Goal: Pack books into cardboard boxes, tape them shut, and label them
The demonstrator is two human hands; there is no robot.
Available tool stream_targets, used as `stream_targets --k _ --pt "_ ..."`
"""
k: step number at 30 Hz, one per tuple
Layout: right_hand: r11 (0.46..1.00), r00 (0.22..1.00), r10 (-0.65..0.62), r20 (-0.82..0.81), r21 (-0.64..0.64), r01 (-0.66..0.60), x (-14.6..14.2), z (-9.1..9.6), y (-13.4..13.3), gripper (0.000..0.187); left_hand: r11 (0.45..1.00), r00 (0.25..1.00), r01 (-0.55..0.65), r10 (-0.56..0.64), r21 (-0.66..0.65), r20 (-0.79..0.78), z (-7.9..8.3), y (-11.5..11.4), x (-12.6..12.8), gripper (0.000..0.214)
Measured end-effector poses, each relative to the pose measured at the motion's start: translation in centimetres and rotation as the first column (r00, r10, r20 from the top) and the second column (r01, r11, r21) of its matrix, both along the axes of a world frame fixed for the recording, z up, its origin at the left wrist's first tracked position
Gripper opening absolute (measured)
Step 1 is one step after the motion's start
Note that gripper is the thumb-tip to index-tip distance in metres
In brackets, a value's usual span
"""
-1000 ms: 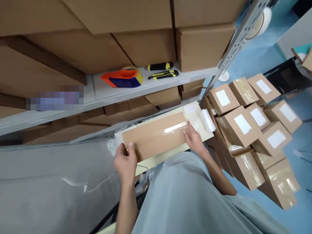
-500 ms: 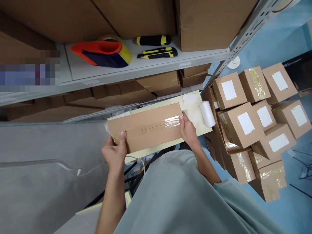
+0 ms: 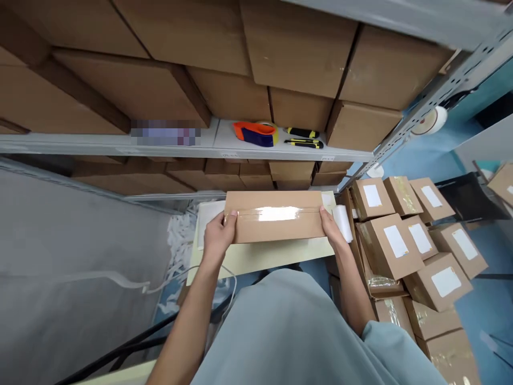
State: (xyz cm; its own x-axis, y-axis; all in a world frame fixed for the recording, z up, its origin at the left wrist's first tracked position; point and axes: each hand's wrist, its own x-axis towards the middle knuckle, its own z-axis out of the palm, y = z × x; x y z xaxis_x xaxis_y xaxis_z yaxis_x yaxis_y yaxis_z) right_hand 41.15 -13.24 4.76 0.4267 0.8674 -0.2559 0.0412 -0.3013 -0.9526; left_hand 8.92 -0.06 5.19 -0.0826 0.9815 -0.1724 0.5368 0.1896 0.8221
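A long brown cardboard box (image 3: 276, 229) is held level in front of me, over a pale yellow tabletop (image 3: 256, 259). Shiny clear tape runs along the seam on its upper face. My left hand (image 3: 218, 235) is closed around the box's left end, thumb on top. At the opposite end, my right hand (image 3: 332, 229) grips the edge, also with the thumb uppermost. The undersides of both grips are hidden by the box. Just right of my right hand lies a white roll (image 3: 342, 223).
Ahead, a metal shelf (image 3: 224, 151) carries large cartons, an orange and blue tape dispenser (image 3: 255, 133) and black-yellow utility knives (image 3: 303, 143). Labelled boxes (image 3: 396, 241) are piled on the right. White paper scraps (image 3: 179, 240) and a pale cable (image 3: 116, 277) are on the left.
My view has tilted up, showing more of the shelf. The box, slanted before, is now nearly straight across and raised somewhat towards the shelf; both hands have kept hold of it.
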Motion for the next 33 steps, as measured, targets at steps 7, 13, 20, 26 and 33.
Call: stream_targets --k 7,13,20,26,33 --pt "0.991 0.986 -0.094 0.138 0.108 0.080 -1.0 12.2 -3.9 0.076 0.963 0.939 0.154 -0.212 0.221 0.271 9.1 -3.1 -2.4 0.063" --pt "0.964 0.901 -0.194 0.388 0.245 0.102 -4.1 16.1 -7.7 0.051 0.942 0.838 0.212 -0.311 0.259 0.448 9.2 -6.0 -6.0 0.069" --pt "0.981 0.863 -0.107 0.494 0.196 0.010 -5.0 3.9 -10.9 0.037 0.963 0.956 0.185 -0.223 0.196 0.190 -1.9 -8.2 -8.7 0.058" --pt "0.975 0.898 -0.224 0.380 0.088 0.206 -7.6 -10.2 -12.2 0.043 0.950 0.941 0.306 -0.312 0.065 0.133 -11.3 -11.8 -9.2 0.058" --pt "0.982 0.960 -0.096 0.262 -0.133 0.134 -8.6 -16.1 -13.0 0.070 0.866 0.891 0.426 -0.451 -0.261 -0.043 -17.0 -11.5 -10.2 0.055"
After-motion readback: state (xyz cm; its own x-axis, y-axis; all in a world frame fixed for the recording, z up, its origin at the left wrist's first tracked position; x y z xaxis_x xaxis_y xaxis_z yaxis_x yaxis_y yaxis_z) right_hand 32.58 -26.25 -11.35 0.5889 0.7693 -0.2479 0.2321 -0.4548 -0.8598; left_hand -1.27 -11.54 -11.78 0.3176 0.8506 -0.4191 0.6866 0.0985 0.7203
